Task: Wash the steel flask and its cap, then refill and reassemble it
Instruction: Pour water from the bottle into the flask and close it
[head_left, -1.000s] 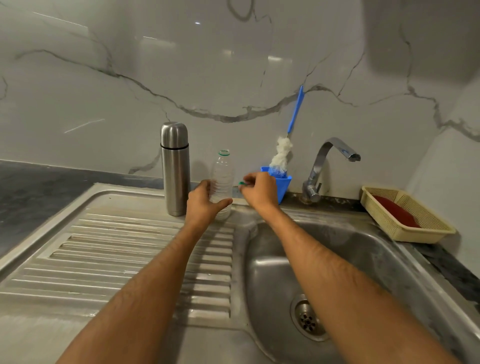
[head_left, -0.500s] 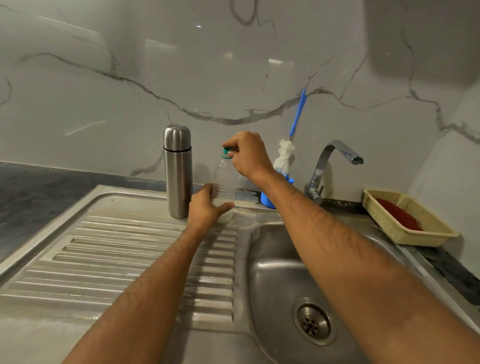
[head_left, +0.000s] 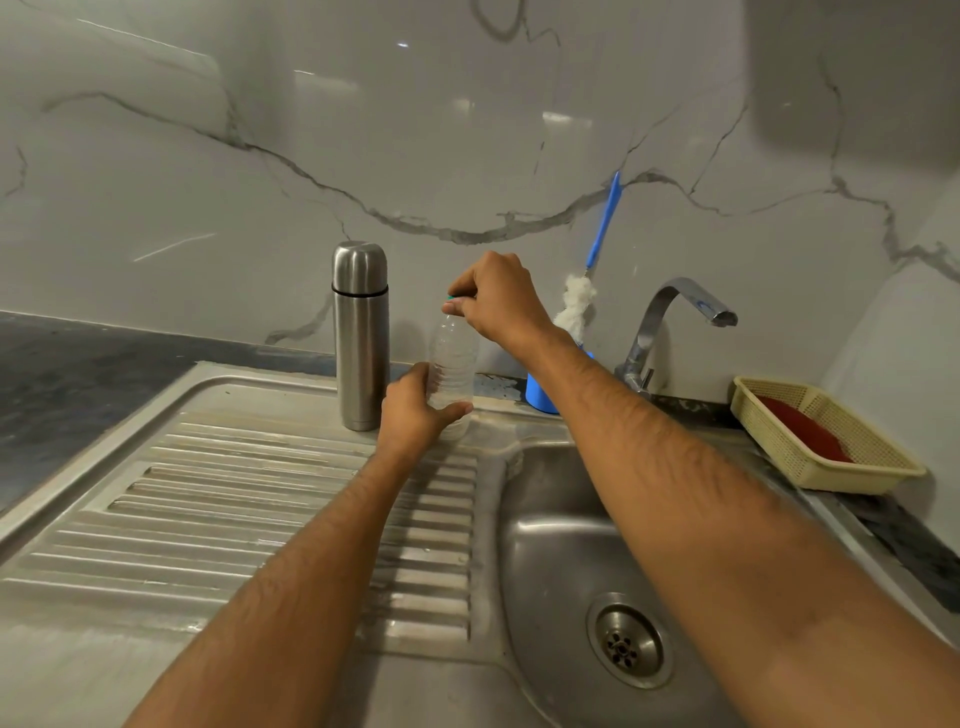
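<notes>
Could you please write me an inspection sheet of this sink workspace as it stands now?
Surface: steel drainboard, ribbed, beside the sink basin; dark counter at the far left.
Job's things: steel flask upright on the drainboard, cap on; clear plastic bottle upright beside it.
Clutter: blue-handled brush standing in a blue cup; yellow basket holding a red item.
Hands: left hand grips the bottle's lower body; right hand pinches its green cap.
Cables: nothing seen.
Surroundings: marble-patterned wall; tap, no water seen running.
</notes>
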